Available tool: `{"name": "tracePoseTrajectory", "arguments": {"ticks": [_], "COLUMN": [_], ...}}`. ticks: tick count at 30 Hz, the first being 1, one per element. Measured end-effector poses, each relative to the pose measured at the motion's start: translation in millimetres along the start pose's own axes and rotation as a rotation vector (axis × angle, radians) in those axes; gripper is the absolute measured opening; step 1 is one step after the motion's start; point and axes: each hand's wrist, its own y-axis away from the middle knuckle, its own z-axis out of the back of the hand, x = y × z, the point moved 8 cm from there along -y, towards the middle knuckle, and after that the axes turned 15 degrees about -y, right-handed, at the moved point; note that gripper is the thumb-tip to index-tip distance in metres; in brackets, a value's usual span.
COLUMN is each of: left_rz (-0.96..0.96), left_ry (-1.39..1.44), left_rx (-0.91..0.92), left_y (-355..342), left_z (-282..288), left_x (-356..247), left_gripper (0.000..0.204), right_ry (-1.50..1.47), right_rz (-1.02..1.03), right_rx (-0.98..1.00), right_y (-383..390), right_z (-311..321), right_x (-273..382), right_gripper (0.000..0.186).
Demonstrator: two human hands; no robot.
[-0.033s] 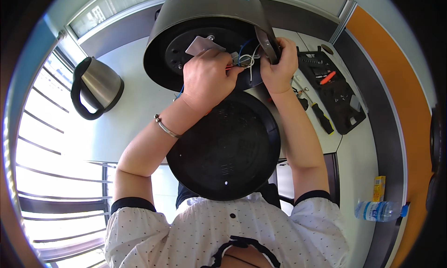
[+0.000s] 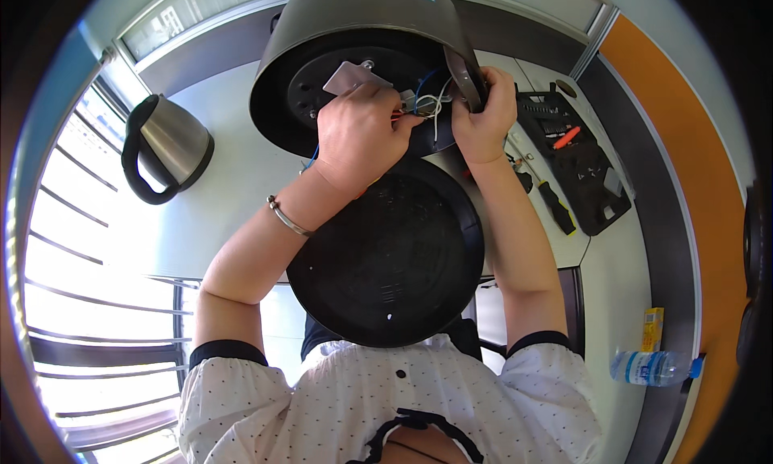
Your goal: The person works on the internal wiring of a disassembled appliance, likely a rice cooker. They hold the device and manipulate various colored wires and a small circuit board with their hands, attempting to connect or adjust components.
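Observation:
A dark grey round appliance housing [image 2: 378,11] lies tipped on its side, its open underside facing me. Inside show a dark inner plate [image 2: 322,76], a pale metal plate [image 2: 345,77] and loose white wires [image 2: 436,108]. My left hand [image 2: 362,130] is closed at the opening, thumb and fingertips pinched on thin red wires [image 2: 397,117]. My right hand [image 2: 487,122] grips a curved dark panel [image 2: 465,77] at the housing's right edge, thumb inside and fingers outside. A round black base cover [image 2: 386,246] rests close to my body, below both hands.
At the left stands a steel kettle [image 2: 179,146]. To the right are an open black tool case [image 2: 592,190], a red-handled tool [image 2: 567,138] and a yellow-black screwdriver [image 2: 557,206]. Farther right lie a water bottle [image 2: 656,368] and a small yellow box [image 2: 653,329].

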Motion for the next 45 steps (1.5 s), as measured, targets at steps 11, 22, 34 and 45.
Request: {"name": "tracePoseTrajectory", "arguments": {"ticks": [11,22,34,45], "left_rz": [0.008,-0.014,-0.066,-0.164], "left_ry": [0.018,0.029,0.107,0.318], "left_rx": [-0.003,0.027,0.073,0.177], "left_y": [3.8,5.3,11.4,17.1], "left_z": [-1.8,2.3,3.4,3.7], "left_x": [4.5,2.8,4.4,14.6], "left_gripper": [0.024,0.025,0.023,0.022], "right_ry": [0.008,0.027,0.047,0.064], "right_rz": [-0.001,0.038,0.034,0.019], "right_rx": [0.013,0.022,0.016,0.009], "right_y": [-1.8,-2.6,-1.2,-0.4], "right_z": [-2.6,-3.3,-3.5,-3.6], "right_x": [1.2,8.1,8.0,6.7], "right_gripper": [0.038,0.035,0.034,0.035]}}
